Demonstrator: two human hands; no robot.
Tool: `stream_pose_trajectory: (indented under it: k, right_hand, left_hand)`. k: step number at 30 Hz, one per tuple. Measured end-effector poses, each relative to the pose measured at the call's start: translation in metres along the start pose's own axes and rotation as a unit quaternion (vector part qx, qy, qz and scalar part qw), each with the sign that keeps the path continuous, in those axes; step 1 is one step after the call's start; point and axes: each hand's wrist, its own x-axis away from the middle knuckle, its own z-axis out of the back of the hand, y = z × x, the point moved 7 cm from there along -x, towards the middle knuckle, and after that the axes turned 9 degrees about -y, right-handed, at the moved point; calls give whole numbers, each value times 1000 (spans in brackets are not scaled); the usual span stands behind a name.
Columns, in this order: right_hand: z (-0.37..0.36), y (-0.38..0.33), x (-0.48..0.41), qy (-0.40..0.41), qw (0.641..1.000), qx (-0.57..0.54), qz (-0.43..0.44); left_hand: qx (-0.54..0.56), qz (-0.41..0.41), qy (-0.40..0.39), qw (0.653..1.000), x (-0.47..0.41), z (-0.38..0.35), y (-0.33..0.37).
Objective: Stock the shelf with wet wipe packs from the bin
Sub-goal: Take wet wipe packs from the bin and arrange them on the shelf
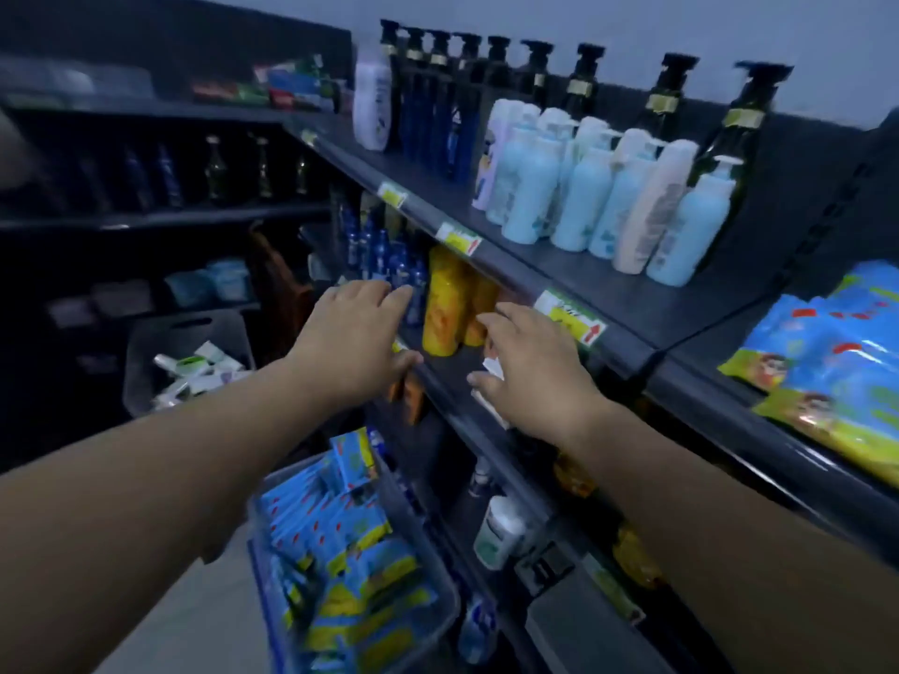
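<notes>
yellow bottles stand on the middle shelf straight ahead of both hands, with small blue bottles just beside them to the left. the upper shelf above carries light blue pump bottles and, behind these, a row of dark pump bottles; yellow price labels sit on its front edge. the left hand reaches toward the blue bottles with fingers straight and loosely spread, holding nothing. the right hand hovers at the middle shelf's edge, below a price label, fingers spread and relaxed; a small white thing shows by its fingertips, and whether they touch it cannot be told. a clear bin sits low beside the shelving, under the left forearm, crowded with blue and yellow wet wipe packs lying at all angles. stacked packs of the same colours lie on a shelf at the far right. a grey bin farther left holds white tubes
</notes>
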Motion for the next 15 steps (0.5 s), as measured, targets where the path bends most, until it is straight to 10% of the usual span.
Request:
stream_pose_trajectory:
  k: [15]
  right_hand:
    - [-221,-74,-78,-153,985,-73,24]
  left_hand:
    - [54,94,-186,976,49,-210,-116]
